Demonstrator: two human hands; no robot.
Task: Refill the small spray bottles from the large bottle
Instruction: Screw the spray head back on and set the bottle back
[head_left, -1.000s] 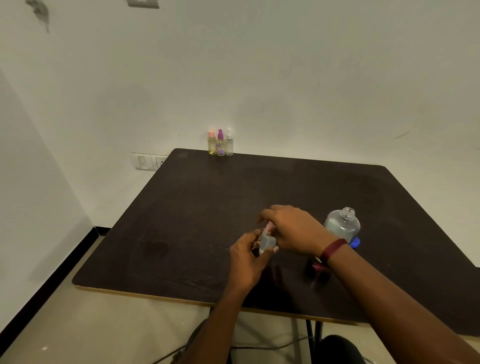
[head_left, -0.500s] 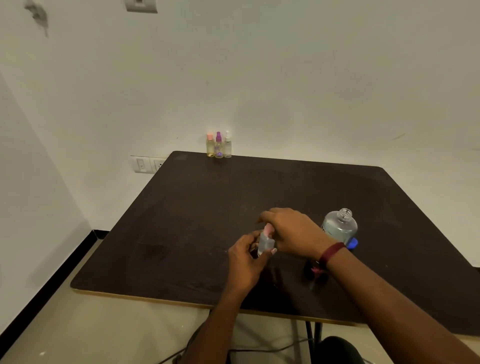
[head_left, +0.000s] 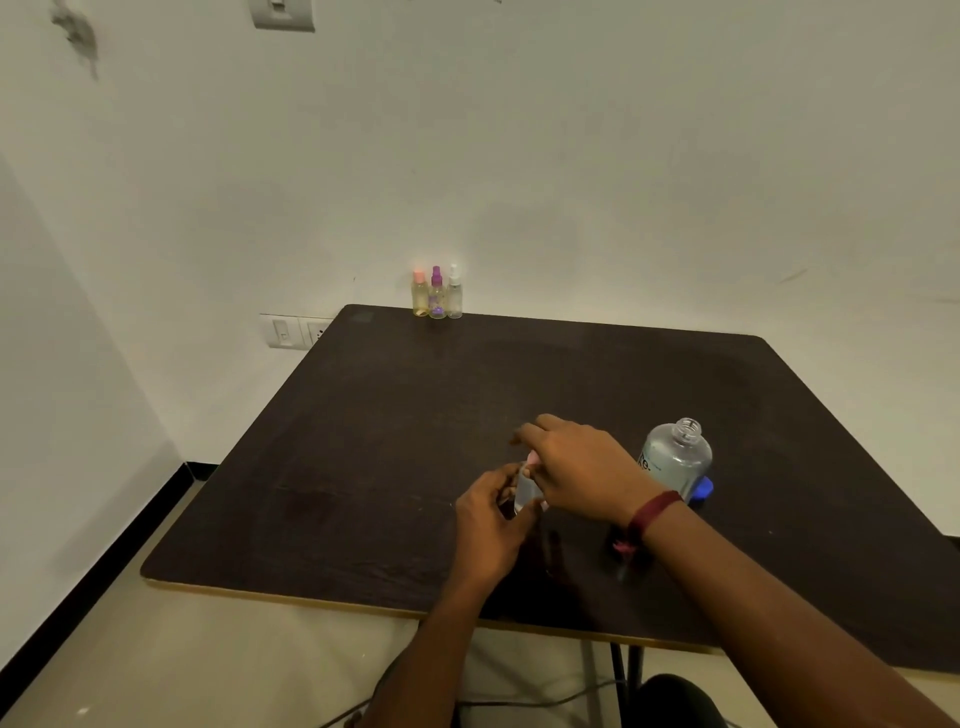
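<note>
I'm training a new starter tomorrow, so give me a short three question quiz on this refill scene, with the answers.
1. True or false: the large clear plastic bottle is capped.
2. How many small spray bottles stand at the far edge of the dark table? A two, B three, C five.
3. Which hand grips the body of the small clear pink-topped spray bottle?
Key: 1 false: its threaded neck is open, and a blue cap lies beside its base. 2 B. 3 the left hand; the right hand pinches the pink top.
</note>
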